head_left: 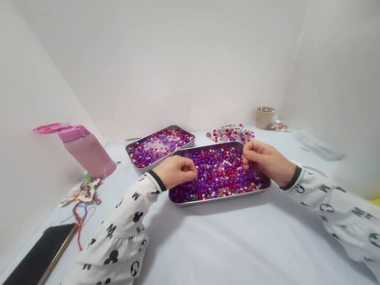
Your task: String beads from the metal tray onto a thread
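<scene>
The front tray [221, 197], one of two metal trays, sits near the middle of the bench [217, 259], filled with purple, red and white beads [217, 172]. The left hand [175, 172] is over the tray's left end and the right hand [265, 161] over its right end, with a gap between them. The left fingers [190, 169] are curled nearly shut just above the beads, and the right fingers [249, 152] curl the same way; whether either hand holds a bead is too small to tell. Both arms wear white sleeves [112, 243] with black prints.

Just beyond lies the second tray [177, 131], also full of beads. To its right are one loose bead pile [230, 134], one paper cup [265, 117] and one small bag [277, 127], towards the far right corner. One pink bottle [87, 152], its lid open, stands towards the far left corner. Along the left edge lie a paper bundle [81, 192], red and blue threads [79, 219] and one black tablet [27, 281].
</scene>
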`<state>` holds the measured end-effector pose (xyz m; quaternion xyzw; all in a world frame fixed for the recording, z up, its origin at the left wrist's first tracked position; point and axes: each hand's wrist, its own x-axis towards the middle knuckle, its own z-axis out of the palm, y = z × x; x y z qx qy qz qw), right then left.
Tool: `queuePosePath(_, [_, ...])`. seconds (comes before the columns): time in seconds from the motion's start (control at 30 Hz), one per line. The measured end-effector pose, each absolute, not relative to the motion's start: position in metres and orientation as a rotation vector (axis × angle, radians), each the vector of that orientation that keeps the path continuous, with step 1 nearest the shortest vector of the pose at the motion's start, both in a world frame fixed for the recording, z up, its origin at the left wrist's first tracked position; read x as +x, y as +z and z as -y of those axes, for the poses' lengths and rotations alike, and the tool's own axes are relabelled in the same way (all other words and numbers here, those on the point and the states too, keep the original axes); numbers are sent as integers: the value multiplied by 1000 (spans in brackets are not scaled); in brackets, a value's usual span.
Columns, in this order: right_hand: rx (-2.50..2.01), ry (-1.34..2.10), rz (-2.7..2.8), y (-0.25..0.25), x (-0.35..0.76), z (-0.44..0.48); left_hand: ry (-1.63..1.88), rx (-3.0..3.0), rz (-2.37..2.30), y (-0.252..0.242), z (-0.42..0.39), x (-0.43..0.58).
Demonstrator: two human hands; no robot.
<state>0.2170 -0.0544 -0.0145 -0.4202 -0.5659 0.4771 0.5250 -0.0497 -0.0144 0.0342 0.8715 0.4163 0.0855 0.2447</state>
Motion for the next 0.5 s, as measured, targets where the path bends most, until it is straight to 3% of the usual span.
queuePosePath(0.17, [-1053, 1063, 1470, -19, 212, 59, -2, 2465, -1162, 37, 14, -52])
queuePosePath(0.5, [-1200, 743, 1716, -21, 204, 66, -148, 2666, -1267, 33, 14, -56])
